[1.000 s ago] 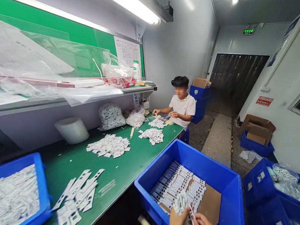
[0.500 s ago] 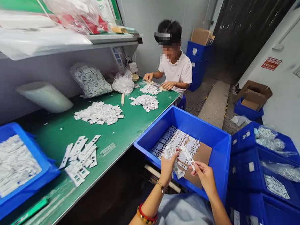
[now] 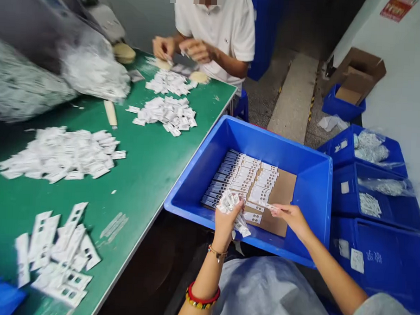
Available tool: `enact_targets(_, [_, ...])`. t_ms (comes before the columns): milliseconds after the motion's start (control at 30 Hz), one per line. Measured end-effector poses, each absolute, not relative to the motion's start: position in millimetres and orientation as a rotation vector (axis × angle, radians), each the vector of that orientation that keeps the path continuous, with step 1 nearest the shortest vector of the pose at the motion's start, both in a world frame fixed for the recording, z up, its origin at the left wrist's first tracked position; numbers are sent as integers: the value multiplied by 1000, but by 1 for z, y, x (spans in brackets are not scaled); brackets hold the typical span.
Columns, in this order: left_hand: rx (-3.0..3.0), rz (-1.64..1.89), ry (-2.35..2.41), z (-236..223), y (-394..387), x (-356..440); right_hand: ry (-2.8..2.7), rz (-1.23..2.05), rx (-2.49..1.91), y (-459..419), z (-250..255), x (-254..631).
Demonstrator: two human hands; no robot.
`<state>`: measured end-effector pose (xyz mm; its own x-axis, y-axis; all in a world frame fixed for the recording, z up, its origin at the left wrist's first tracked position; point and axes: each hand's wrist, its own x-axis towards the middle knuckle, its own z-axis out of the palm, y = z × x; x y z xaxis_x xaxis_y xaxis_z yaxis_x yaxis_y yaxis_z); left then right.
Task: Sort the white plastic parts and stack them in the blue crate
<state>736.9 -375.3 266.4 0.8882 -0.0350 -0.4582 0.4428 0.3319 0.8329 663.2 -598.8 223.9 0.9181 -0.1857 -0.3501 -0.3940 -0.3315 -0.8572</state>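
My left hand (image 3: 224,225) is closed around a loose bunch of white plastic strips (image 3: 230,202) with small square holes, over the near side of a blue tub (image 3: 311,180). Between the fingertips of my right hand (image 3: 292,218) is the end of a single white strip (image 3: 263,204), which points left above the tub's floor. Below, similar strips (image 3: 246,174) lie in overlapping rows on a cardboard sheet (image 3: 285,188). Whether the held strip touches those beneath it, I cannot tell.
On the green table (image 3: 139,173) at left lie heaps of white parts (image 3: 67,153) and loose strips (image 3: 61,258). A co-worker in a white shirt (image 3: 233,24) handles small parts across the table. Blue bins (image 3: 396,203) stand at right.
My right hand has moved away from the bunch and lowered its strip, now lying flatter, toward the rows. My view has tilted down and closer to the tub. The co-worker's hands have lifted.
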Motion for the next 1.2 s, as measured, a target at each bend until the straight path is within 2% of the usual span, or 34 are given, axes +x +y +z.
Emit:
enact_targets(133, [894,-396,552,254,-362,747,404,851,-2616,-623,186,679])
enact_targets(200, [817,-421,535,251,-358,749,409,1092,-2704,-623,166,681])
enact_targets(333, [774,-443,527,253,-358,746,328,1309,-2752,-613,138,676])
enact_targets(600, [737,-487,442,252,-352,743,-26,1495,-2773,-619,112,651])
enact_targets(933, [667,-472,467,262,-354,746,-125,1635,-2707,-608,78,637])
enact_targets(1200, [735,-494,568,261,-352,746,-39,1449,-2733,-600,71,632])
